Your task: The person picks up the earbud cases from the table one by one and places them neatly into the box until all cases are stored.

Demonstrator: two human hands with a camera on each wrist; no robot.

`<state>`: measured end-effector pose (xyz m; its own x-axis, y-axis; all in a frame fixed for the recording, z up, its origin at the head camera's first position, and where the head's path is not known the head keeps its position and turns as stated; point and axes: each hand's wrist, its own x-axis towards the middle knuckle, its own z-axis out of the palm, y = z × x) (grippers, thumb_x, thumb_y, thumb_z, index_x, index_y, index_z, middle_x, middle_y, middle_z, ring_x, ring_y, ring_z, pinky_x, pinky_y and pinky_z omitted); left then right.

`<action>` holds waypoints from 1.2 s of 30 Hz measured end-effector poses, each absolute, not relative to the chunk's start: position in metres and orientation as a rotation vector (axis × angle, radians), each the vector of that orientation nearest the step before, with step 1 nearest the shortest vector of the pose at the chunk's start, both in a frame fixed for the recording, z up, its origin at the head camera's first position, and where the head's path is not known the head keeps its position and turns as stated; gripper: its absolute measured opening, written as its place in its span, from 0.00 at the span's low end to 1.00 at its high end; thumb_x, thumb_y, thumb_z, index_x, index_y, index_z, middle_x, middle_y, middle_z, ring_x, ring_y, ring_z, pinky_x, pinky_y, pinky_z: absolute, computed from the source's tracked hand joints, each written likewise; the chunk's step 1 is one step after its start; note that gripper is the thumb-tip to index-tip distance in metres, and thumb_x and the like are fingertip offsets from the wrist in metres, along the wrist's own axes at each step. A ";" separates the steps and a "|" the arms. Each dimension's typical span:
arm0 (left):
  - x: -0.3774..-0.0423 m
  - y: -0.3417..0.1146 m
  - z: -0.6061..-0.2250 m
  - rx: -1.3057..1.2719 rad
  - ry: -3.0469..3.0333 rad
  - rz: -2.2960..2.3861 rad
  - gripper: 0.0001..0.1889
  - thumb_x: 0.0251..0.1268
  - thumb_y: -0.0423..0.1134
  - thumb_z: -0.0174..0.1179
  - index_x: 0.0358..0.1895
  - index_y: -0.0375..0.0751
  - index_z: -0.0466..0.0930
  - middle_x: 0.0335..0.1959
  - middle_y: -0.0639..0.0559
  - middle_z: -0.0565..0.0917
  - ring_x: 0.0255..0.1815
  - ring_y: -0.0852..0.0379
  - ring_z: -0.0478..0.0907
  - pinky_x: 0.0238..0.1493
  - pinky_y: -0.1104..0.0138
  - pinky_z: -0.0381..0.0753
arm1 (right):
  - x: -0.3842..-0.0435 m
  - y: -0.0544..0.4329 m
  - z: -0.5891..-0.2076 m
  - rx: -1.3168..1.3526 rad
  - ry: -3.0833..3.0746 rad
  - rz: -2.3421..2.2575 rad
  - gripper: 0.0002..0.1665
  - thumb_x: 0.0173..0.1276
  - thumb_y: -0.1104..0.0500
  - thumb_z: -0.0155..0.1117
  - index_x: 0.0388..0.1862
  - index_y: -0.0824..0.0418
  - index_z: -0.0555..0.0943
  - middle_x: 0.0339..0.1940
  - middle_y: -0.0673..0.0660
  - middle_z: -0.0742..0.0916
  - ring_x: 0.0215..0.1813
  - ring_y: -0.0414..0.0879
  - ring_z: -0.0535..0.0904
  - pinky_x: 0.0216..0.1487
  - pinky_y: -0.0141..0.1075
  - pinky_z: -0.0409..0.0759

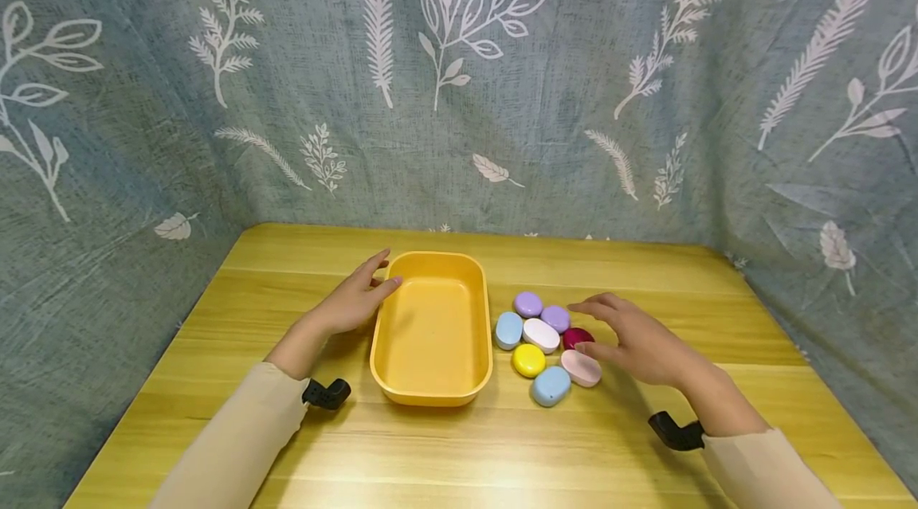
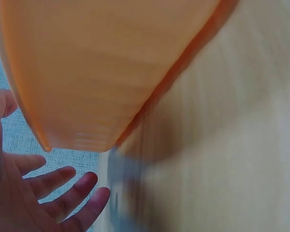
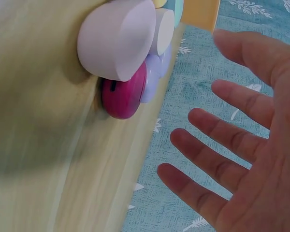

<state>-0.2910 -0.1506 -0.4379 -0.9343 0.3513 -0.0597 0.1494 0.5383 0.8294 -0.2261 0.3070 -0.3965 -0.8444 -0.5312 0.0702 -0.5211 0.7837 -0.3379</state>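
Observation:
A yellow-orange plastic bin stands on the wooden table, with nothing inside it. My left hand is at its far left side, thumb over the rim and the other fingers spread outside the wall. Right of the bin lies a cluster of small rounded, smooth pieces. My right hand hovers at the cluster's right edge with fingers apart and holds nothing. Nearest to it are a dark red piece and a pale pink oval; a purple piece lies by its fingertips.
The cluster also has another purple piece, a white oval, a yellow round piece and two light blue ones, one nearest the front. A grey-blue curtain with white leaf prints hangs behind and along both sides of the table.

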 end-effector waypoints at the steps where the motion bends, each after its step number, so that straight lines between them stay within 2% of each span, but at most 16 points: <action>1: -0.291 -0.150 -0.439 0.414 2.563 1.345 0.41 0.82 0.61 0.46 0.87 0.52 0.39 0.84 0.40 0.53 0.77 0.37 0.66 0.72 0.42 0.72 | -0.225 0.307 -0.397 -0.874 2.939 -0.547 0.34 0.73 0.46 0.70 0.73 0.55 0.76 0.68 0.59 0.80 0.68 0.59 0.77 0.66 0.60 0.78; 8: -0.292 -0.148 -0.444 0.386 2.563 1.353 0.40 0.83 0.57 0.46 0.86 0.48 0.39 0.82 0.39 0.58 0.75 0.34 0.68 0.71 0.42 0.73 | -0.218 0.306 -0.400 -0.870 2.926 -0.556 0.32 0.73 0.44 0.69 0.72 0.54 0.78 0.64 0.56 0.82 0.65 0.57 0.79 0.63 0.56 0.80; 13: -0.292 -0.147 -0.448 0.396 2.536 1.380 0.40 0.84 0.56 0.46 0.86 0.46 0.39 0.81 0.36 0.58 0.74 0.34 0.70 0.71 0.42 0.74 | -0.214 0.307 -0.404 -0.868 2.906 -0.569 0.29 0.74 0.46 0.68 0.70 0.52 0.79 0.61 0.55 0.83 0.61 0.53 0.81 0.57 0.50 0.82; 18: -0.290 -0.145 -0.446 0.434 2.483 1.437 0.38 0.85 0.51 0.46 0.87 0.50 0.38 0.84 0.34 0.52 0.80 0.33 0.61 0.74 0.40 0.70 | -0.211 0.309 -0.408 -0.887 2.910 -0.578 0.27 0.74 0.47 0.69 0.69 0.52 0.80 0.58 0.53 0.83 0.58 0.50 0.82 0.56 0.47 0.83; 20: -0.290 -0.145 -0.447 0.454 2.482 1.444 0.37 0.86 0.50 0.46 0.87 0.56 0.38 0.85 0.35 0.49 0.83 0.32 0.54 0.75 0.38 0.66 | -0.211 0.310 -0.410 -0.890 2.910 -0.579 0.28 0.74 0.47 0.69 0.69 0.53 0.80 0.57 0.52 0.83 0.58 0.50 0.82 0.57 0.47 0.83; 26: -0.291 -0.146 -0.453 0.487 2.495 1.443 0.33 0.86 0.51 0.45 0.86 0.62 0.43 0.87 0.40 0.46 0.85 0.33 0.49 0.76 0.37 0.64 | -0.209 0.312 -0.413 -0.843 2.877 -0.587 0.31 0.71 0.44 0.71 0.70 0.52 0.80 0.57 0.52 0.83 0.55 0.48 0.82 0.53 0.45 0.83; 32: -0.289 -0.147 -0.453 0.483 2.459 1.488 0.33 0.86 0.50 0.44 0.86 0.61 0.43 0.86 0.39 0.48 0.84 0.33 0.51 0.74 0.39 0.70 | -0.207 0.310 -0.416 -0.788 2.843 -0.602 0.32 0.68 0.46 0.75 0.69 0.52 0.80 0.57 0.54 0.82 0.50 0.47 0.80 0.47 0.41 0.81; 36: -0.289 -0.147 -0.456 0.473 2.434 1.511 0.32 0.86 0.49 0.43 0.86 0.64 0.43 0.86 0.38 0.49 0.80 0.33 0.61 0.70 0.42 0.76 | -0.206 0.307 -0.418 -0.803 2.837 -0.597 0.32 0.66 0.51 0.76 0.68 0.53 0.80 0.55 0.54 0.82 0.46 0.45 0.79 0.43 0.34 0.78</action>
<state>-0.2890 -0.1470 -0.4557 -0.9195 0.3918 -0.0307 0.1464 0.4140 0.8984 -0.2055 0.3071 -0.4179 -0.8493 -0.5276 -0.0195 -0.4750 0.7797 -0.4080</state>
